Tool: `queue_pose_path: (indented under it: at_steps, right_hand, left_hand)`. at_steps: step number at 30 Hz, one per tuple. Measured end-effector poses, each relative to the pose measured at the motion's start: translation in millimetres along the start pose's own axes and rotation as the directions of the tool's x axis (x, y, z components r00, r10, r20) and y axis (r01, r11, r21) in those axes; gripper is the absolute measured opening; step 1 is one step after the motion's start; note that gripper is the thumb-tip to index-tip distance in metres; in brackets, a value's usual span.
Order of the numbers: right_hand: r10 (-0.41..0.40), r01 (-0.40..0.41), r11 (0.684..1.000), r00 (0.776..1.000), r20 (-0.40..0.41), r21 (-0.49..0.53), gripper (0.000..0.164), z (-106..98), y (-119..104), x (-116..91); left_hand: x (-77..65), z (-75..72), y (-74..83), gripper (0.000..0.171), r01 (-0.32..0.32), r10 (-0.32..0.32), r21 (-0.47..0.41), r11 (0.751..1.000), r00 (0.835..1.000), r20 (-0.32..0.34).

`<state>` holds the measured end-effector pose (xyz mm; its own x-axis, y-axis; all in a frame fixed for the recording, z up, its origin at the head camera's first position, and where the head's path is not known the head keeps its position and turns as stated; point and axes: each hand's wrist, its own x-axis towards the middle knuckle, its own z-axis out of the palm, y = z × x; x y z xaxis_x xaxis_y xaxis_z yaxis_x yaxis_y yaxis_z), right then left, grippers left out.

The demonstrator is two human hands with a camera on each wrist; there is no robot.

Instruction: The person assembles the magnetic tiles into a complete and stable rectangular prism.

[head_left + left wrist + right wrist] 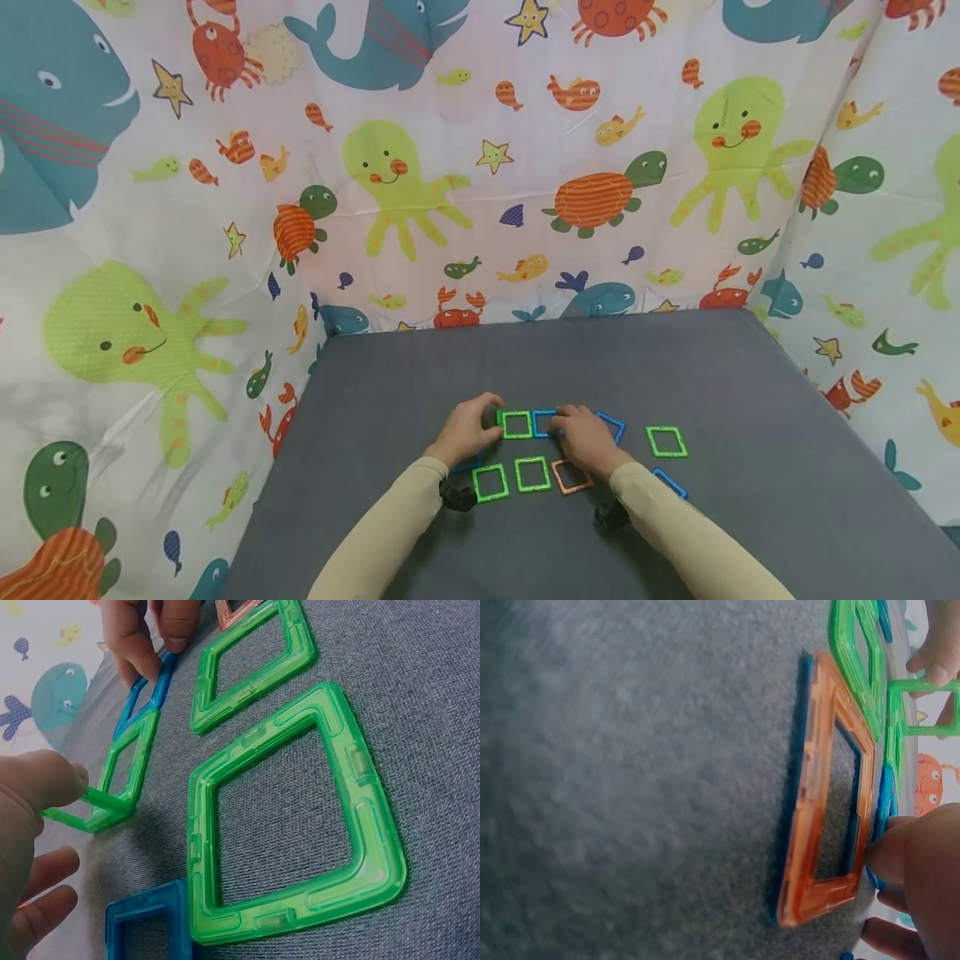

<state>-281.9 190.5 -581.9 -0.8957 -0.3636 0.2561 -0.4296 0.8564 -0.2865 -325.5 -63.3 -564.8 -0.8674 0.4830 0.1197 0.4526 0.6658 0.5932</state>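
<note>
In the head view my left hand (465, 429) pinches a green square magnetic tile (930, 730), which stands upright at the left edge of a flat green square tile (517, 437). The right wrist view shows that raised tile between thumb and fingers. Joined to the flat tile's right side lies a blue square tile (535, 424). My right hand (591, 440) grips this blue tile by its edges, thumb on the near side, and partly covers it.
Nearer me lie two green squares (475, 483) (532, 490) and an orange square (559, 477). A blue tile (146, 900) sits under the left wrist. Rightward are another green square (667, 455) and blue tiles (618, 429) (670, 482). A patterned curtain (450, 283) borders the grey surface.
</note>
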Motion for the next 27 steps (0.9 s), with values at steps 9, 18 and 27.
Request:
queue_pose_path:
  at_steps: [9,18,27]
  right_hand:
    - [-0.012,0.01,0.999,0.999,-0.047,-0.042,0.02,0.8,-6.0,-6.9]
    - [0.007,-0.008,0.999,0.999,-0.034,-0.039,0.02,-3.1,-11.6,-10.1]
    - [0.008,-0.009,0.999,1.0,-0.03,-0.035,0.02,-3.7,-10.6,-11.2]
  left_hand:
    - [-0.9,8.0,-4.3,0.043,-0.002,0.002,-0.065,0.998,1.0,0.001]
    - [-4.8,14.8,-7.3,0.047,-0.025,0.021,-0.106,0.994,0.999,-0.036]
    - [-6.5,22.1,-7.5,0.055,-0.043,0.036,-0.075,0.996,0.995,-0.093]
